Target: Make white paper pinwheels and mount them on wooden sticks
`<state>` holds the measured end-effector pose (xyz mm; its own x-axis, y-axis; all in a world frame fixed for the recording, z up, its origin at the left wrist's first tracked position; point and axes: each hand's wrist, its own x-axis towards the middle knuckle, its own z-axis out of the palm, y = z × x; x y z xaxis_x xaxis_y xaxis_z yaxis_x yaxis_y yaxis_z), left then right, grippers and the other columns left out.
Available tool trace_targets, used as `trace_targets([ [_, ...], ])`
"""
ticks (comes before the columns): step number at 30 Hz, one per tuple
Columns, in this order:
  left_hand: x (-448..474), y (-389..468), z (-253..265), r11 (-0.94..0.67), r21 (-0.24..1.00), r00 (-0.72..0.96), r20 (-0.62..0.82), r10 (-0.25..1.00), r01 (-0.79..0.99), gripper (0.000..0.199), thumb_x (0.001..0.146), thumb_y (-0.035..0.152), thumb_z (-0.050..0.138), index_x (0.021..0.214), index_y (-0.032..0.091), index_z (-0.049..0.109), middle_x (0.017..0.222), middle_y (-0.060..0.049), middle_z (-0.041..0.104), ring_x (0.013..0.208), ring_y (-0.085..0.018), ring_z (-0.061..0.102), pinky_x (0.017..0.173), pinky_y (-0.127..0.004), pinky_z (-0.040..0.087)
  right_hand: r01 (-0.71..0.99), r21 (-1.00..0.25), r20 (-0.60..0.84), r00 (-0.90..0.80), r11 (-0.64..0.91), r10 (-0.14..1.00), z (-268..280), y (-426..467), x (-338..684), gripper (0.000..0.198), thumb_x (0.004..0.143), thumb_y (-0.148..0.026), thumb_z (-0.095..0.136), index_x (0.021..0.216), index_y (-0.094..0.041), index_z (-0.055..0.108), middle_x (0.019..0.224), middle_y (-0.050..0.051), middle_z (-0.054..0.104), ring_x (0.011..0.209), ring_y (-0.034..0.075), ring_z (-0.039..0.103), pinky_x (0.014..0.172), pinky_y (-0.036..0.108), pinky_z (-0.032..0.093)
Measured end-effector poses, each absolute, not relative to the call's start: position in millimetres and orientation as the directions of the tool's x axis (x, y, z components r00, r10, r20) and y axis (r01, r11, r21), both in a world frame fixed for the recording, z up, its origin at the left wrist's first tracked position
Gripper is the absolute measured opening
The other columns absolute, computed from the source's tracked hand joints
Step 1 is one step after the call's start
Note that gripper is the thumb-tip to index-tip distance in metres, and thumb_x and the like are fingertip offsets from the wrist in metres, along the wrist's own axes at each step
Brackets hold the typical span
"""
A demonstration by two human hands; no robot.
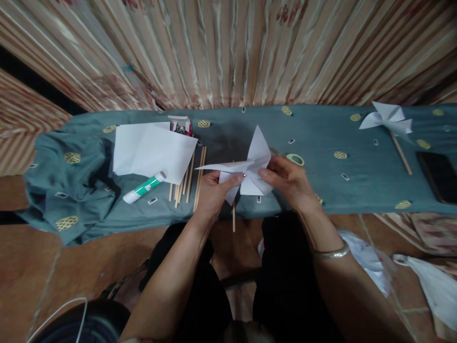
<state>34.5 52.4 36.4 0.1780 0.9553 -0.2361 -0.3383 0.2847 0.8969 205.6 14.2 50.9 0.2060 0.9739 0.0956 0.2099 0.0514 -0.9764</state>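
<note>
Between my hands is a white paper pinwheel (pixel 259 147), its folded blades fanned out around a small shiny pin (pixel 244 175) at the centre. My left hand (pixel 210 193) grips it from the left, with the thumb pressed beside the pin. From the right, my right hand (pixel 289 181) pinches a blade between thumb and fingers; some fingertips are hidden behind the paper. Under the pinwheel a thin wooden stick (pixel 233 219) pokes out past the table edge. Whether it is joined to the paper I cannot tell.
White paper sheets (pixel 150 147), a small box of pins (pixel 181 126), several wooden sticks (pixel 185 183) and a glue stick (pixel 144 187) lie left. Rightward are a roll of tape (pixel 295 159), another pinwheel (pixel 387 119) and a phone (pixel 437 176). A curtain (pixel 228 52) hangs behind the cloth-covered table (pixel 321 138).
</note>
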Motion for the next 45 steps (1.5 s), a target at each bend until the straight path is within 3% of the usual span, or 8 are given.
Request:
trace_targets([
  [3,36.6,49.8,35.3,0.303,0.896,0.187,-0.253,0.949,-0.324,0.03,0.049,0.028,0.091,0.072,0.016,0.077,0.074,-0.003,0.077,0.065,-0.016,0.067,0.068,-0.03,0.054,-0.048,-0.994,-0.105,0.093,-0.101,0.99,46.2,21.6,201.9,0.039,0.062,-0.049,0.086,0.087,-0.021,0.076,0.088,0.004,0.079,0.075,0.019,0.071,0.07,0.036,0.06],
  [7,38.3,48.5,35.7,0.318,0.892,0.191,-0.269,0.944,-0.321,0.029,0.047,0.028,0.091,0.068,0.016,0.076,0.071,-0.002,0.076,0.063,-0.015,0.066,0.065,-0.028,0.053,-0.138,-0.975,-0.184,0.08,-0.172,0.98,48.0,24.4,200.4,0.037,0.054,-0.042,0.091,0.079,-0.019,0.077,0.085,0.004,0.079,0.07,0.017,0.07,0.068,0.034,0.06],
  [20,37.6,47.7,34.0,0.28,0.921,0.183,-0.237,0.954,-0.271,0.028,0.049,0.029,0.09,0.071,0.016,0.077,0.073,-0.002,0.076,0.064,-0.015,0.065,0.066,-0.028,0.052,-0.023,-0.978,-0.208,0.102,-0.207,0.973,49.2,22.5,196.8,0.047,0.055,-0.049,0.089,0.086,-0.016,0.078,0.092,0.01,0.079,0.077,0.022,0.072,0.072,0.037,0.06],
  [27,37.9,48.4,31.8,0.28,0.932,0.153,-0.249,0.956,-0.231,0.025,0.051,0.026,0.089,0.07,0.015,0.076,0.067,0.0,0.074,0.059,-0.013,0.062,0.059,-0.024,0.049,0.095,-0.982,-0.145,0.165,-0.163,0.976,47.5,20.8,195.9,0.039,0.059,-0.045,0.085,0.082,-0.014,0.077,0.086,0.01,0.078,0.076,0.024,0.071,0.065,0.035,0.059],
  [32,38.9,49.2,29.8,0.258,0.947,0.166,-0.227,0.96,-0.192,0.026,0.055,0.026,0.087,0.076,0.014,0.078,0.072,-0.003,0.076,0.065,-0.016,0.065,0.066,-0.027,0.051,0.163,-0.977,-0.111,0.18,-0.14,0.978,44.4,20.2,195.7,0.03,0.064,-0.042,0.08,0.076,-0.015,0.075,0.078,0.009,0.076,0.069,0.022,0.068,0.059,0.034,0.056],
  [45,38.5,50.3,29.5,0.217,0.963,0.167,-0.19,0.968,-0.163,0.022,0.056,0.024,0.085,0.076,0.016,0.078,0.076,-0.003,0.077,0.071,-0.018,0.068,0.073,-0.03,0.053,0.163,-0.976,-0.105,0.22,-0.143,0.97,46.5,19.5,193.9,0.029,0.06,-0.043,0.081,0.069,-0.016,0.073,0.068,0.006,0.073,0.062,0.018,0.063,0.053,0.029,0.05],
])
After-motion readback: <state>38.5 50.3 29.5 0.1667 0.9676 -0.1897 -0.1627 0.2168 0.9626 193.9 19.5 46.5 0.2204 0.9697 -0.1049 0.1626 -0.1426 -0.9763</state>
